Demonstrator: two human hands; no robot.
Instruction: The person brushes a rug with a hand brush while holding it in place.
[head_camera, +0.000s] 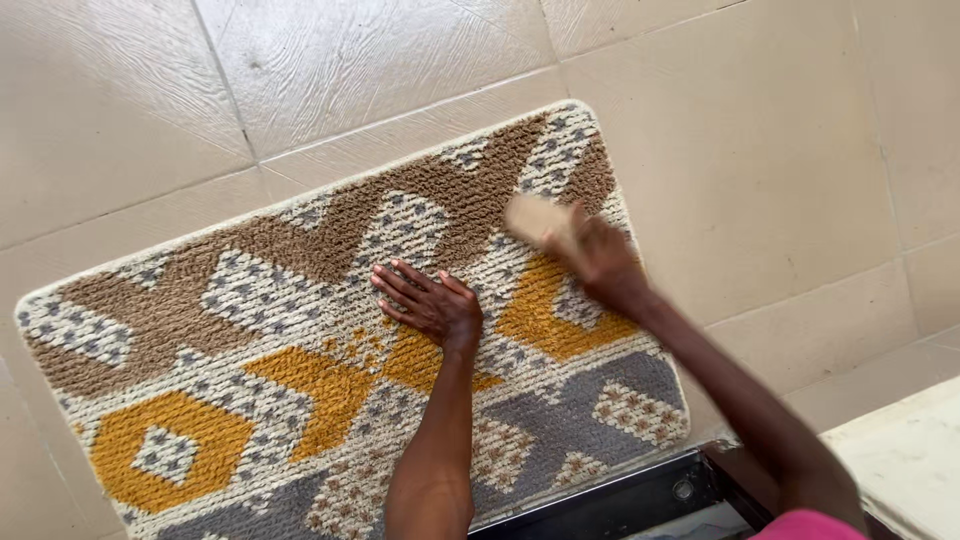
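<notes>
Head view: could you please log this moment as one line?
left hand: flat on patterned rug | right hand: holds pale brush on rug | floor: beige tiles

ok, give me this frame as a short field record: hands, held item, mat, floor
left hand: flat, palm down, fingers spread, pressing on the mat
right hand: gripping a pale brush, motion-blurred
brush: light tan, block shaped, on the mat's upper right part; bristles not discernible
mat: rectangular, looped pile, cream with brown, mustard and grey geometric pattern, lying flat at an angle
floor: beige tiles with visible grout lines
lower right: dark frame edge and pale slab
</notes>
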